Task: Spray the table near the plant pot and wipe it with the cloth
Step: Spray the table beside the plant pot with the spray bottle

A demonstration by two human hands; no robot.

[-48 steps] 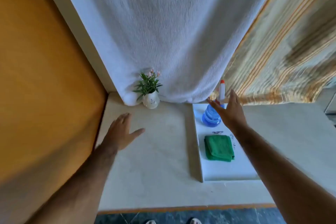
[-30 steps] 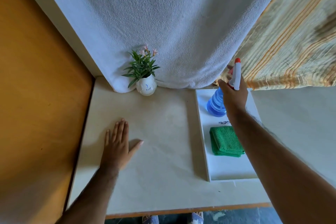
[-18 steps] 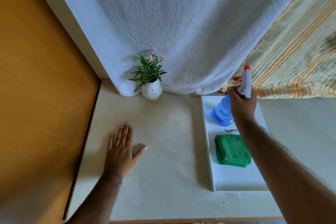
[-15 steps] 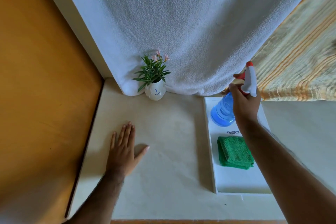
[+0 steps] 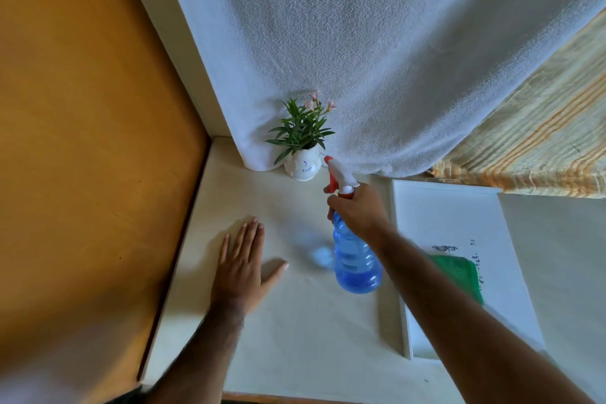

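The right hand point(image 5: 359, 213) now holds the spray bottle point(image 5: 355, 259) up off the tray point(image 5: 459, 213), near the plant pot point(image 5: 302, 167); the left hand point(image 5: 242, 259) rests flat, spread on the surface point(image 5: 295, 331). Spraying can start.

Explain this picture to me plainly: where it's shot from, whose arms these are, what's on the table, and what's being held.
No machine here: a person wears a camera on the head, looking down at their own two bare hands. The left hand lies flat, open, on the table. The right hand grips the neck of a blue spray bottle, held above the table, its nozzle pointing toward the plant pot at the back. To the right lies a white tray with a green cloth on it, partly hidden by the right arm. White and striped fabric hang behind.
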